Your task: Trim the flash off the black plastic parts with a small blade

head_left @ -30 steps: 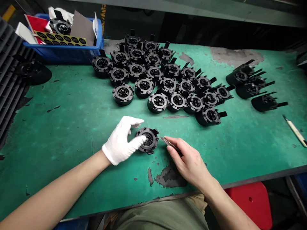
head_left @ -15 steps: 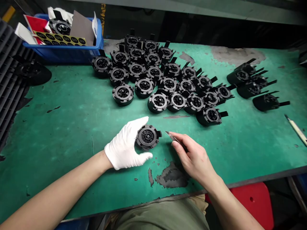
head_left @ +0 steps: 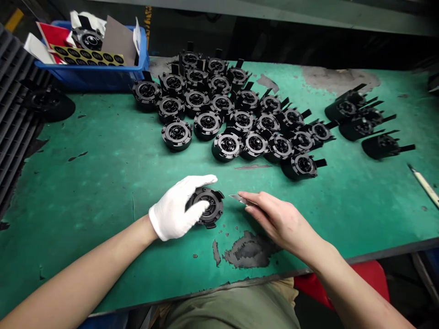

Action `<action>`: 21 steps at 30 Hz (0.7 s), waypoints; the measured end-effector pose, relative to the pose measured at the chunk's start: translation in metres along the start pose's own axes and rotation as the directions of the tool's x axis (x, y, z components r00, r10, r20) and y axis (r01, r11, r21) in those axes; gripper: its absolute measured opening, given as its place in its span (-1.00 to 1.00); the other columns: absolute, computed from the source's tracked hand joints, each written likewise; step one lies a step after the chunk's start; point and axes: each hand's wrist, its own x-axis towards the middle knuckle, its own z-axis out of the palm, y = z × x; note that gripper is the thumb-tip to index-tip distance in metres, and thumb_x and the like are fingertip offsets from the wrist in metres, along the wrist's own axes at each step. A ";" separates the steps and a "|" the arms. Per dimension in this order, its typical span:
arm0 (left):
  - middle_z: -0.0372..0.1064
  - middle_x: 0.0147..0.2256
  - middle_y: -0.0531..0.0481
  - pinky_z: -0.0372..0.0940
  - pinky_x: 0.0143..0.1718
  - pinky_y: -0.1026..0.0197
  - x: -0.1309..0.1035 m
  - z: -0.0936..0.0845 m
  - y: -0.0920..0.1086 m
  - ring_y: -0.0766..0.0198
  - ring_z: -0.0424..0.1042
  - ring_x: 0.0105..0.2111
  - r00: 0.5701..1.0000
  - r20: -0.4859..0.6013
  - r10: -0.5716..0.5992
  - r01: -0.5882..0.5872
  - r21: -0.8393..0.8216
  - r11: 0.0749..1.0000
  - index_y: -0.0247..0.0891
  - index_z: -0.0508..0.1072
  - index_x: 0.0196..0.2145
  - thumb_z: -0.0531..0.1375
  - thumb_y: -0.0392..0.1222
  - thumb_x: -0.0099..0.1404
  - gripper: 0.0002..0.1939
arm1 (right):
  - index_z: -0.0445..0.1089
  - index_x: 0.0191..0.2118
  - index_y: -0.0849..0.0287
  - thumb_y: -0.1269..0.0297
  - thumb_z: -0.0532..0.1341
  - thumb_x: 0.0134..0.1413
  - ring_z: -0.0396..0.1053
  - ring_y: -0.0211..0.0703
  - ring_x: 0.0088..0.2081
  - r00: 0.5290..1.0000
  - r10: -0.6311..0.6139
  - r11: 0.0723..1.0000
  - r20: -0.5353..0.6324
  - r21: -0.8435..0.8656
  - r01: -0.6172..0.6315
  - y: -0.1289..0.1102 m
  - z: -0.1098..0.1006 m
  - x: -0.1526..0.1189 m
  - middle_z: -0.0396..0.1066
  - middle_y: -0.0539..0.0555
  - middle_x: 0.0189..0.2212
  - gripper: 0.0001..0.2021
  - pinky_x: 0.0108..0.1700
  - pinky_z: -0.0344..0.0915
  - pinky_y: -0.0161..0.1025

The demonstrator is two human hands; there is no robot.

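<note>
My left hand (head_left: 176, 205), in a white glove, grips a round black plastic part (head_left: 209, 208) lying on the green table (head_left: 103, 169), thumb pressed on its face. My bare right hand (head_left: 279, 219) holds a small metal blade (head_left: 238, 198) whose tip points left, a short gap from the part's right edge. Behind them sits a large cluster of several like black round parts (head_left: 226, 109).
A blue bin (head_left: 96, 71) with papers and a sticker sheet stands at the back left. Black ribbed trays (head_left: 13, 105) line the left edge. More black parts (head_left: 363, 123) lie at the right, with a pen-like tool (head_left: 423, 185) near the right edge. Worn patches (head_left: 247, 251) mark the mat.
My left hand lifted and turned the part, then set it back flat on the table. My right hand with the blade drew back slightly and lowered.
</note>
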 end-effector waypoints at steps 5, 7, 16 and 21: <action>0.41 0.22 -0.30 0.40 0.29 -0.20 0.004 0.003 -0.001 -0.21 0.47 0.21 0.993 0.062 0.102 -0.105 0.046 0.993 -0.14 0.22 0.36 0.53 0.40 -0.07 0.18 | 0.35 0.29 0.15 0.23 0.05 0.56 0.42 -0.20 -0.40 0.991 -0.126 0.968 0.051 -0.213 0.134 -0.005 0.005 0.006 0.47 0.04 -0.31 -0.65 -0.41 0.28 -0.26; 0.42 0.20 -0.31 0.42 0.26 -0.20 0.005 0.004 -0.002 -0.22 0.49 0.19 0.985 0.086 0.149 -0.155 0.069 0.986 -0.13 0.17 0.38 0.55 0.40 -0.13 0.25 | 0.36 0.30 0.16 0.23 0.03 0.57 0.37 -0.22 -0.44 0.988 -0.144 0.940 0.061 -0.303 0.156 -0.008 0.008 0.008 0.42 0.02 -0.37 -0.63 -0.46 0.20 -0.26; 0.47 0.13 -0.29 0.46 0.18 -0.13 0.005 0.008 -0.005 -0.16 0.54 0.12 0.981 0.080 0.176 -0.187 0.167 0.968 -0.20 0.20 0.31 0.51 0.38 0.00 0.11 | 0.24 0.32 0.31 0.59 0.03 0.31 0.28 -0.16 -0.44 0.976 -0.194 0.860 0.095 -0.462 0.216 -0.028 0.006 0.003 0.38 0.05 -0.34 -0.50 -0.50 0.10 -0.18; 0.47 0.11 -0.30 0.46 0.18 -0.11 0.007 0.008 -0.005 -0.14 0.54 0.11 0.978 0.076 0.196 -0.206 0.168 0.964 -0.24 0.23 0.28 0.51 0.38 0.01 0.08 | 0.24 0.27 0.40 0.65 0.02 0.24 0.26 -0.17 -0.44 0.959 -0.254 0.835 0.125 -0.472 0.283 -0.028 0.000 0.008 0.33 0.02 -0.36 -0.51 -0.47 0.08 -0.18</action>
